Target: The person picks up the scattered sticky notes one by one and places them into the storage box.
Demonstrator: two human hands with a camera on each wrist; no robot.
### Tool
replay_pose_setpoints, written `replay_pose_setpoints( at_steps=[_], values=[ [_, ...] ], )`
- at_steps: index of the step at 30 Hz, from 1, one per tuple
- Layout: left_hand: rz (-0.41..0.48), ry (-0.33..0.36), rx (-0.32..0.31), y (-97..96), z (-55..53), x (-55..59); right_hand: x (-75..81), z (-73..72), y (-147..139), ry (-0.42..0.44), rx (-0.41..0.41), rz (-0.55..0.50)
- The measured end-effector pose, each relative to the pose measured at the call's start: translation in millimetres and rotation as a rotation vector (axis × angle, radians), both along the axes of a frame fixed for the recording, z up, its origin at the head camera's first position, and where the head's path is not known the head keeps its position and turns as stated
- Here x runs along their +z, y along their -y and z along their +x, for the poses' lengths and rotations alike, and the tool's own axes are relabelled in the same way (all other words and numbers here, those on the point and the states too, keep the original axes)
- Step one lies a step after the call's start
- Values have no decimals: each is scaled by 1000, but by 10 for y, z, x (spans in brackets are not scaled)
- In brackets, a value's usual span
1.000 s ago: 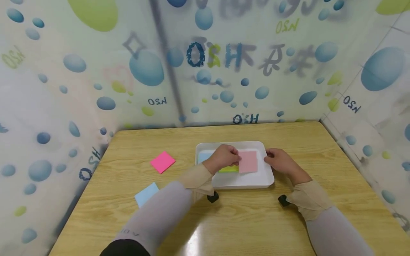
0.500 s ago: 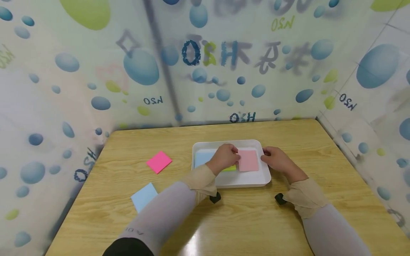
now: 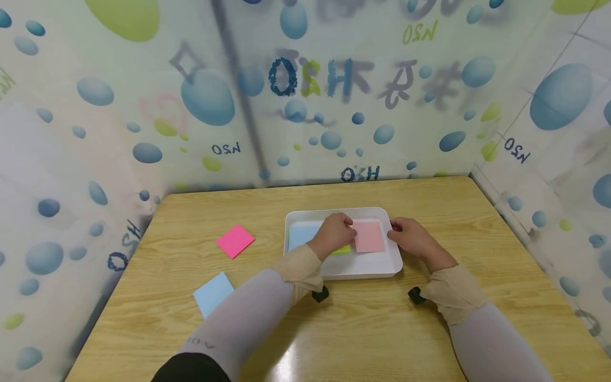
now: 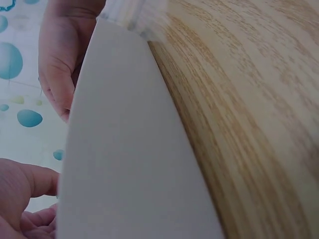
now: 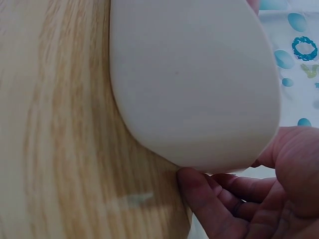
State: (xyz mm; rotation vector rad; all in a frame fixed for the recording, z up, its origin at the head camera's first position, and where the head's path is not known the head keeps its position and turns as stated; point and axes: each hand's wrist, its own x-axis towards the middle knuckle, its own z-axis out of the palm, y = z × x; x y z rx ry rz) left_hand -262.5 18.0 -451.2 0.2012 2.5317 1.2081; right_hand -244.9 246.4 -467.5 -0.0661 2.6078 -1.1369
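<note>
A white tray [image 3: 363, 270] stands on the table. My left hand [image 3: 332, 233] reaches over it, finger and thumb pinching the left edge of a light pink sticky note [image 3: 369, 237] above the tray's right half. Partly under that hand are a light blue sticky note [image 3: 300, 236] and a yellow-green one [image 3: 342, 250], both in the tray. My right hand [image 3: 414, 236] grips the tray's right end; in the right wrist view its thumb [image 5: 194, 186] is against the tray's lower edge. The tray wall [image 4: 119, 134] hides the notes in the left wrist view.
On the wooden table [image 3: 477, 223], a bright pink sticky note [image 3: 235, 241] lies left of the tray. Nearer to me is another light blue note [image 3: 213, 293], close to my left sleeve [image 3: 248, 313]. A patterned wall covering [image 3: 329, 122] borders the table.
The head view has shifted slightly. Within the tray, the light pink note has moved a little to the right, and more of the light blue note shows. The right hand stays at the tray's end.
</note>
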Motion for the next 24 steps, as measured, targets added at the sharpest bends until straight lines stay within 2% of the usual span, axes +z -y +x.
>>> replay_pose_setpoints(
  at_steps=[18,24],
  values=[
    [-20,-10,-54,36,41,-4,14,-9,23,5,-11,12],
    [-63,-35,-71,64,54,-19,17,7,7,9,-11,20]
  ],
)
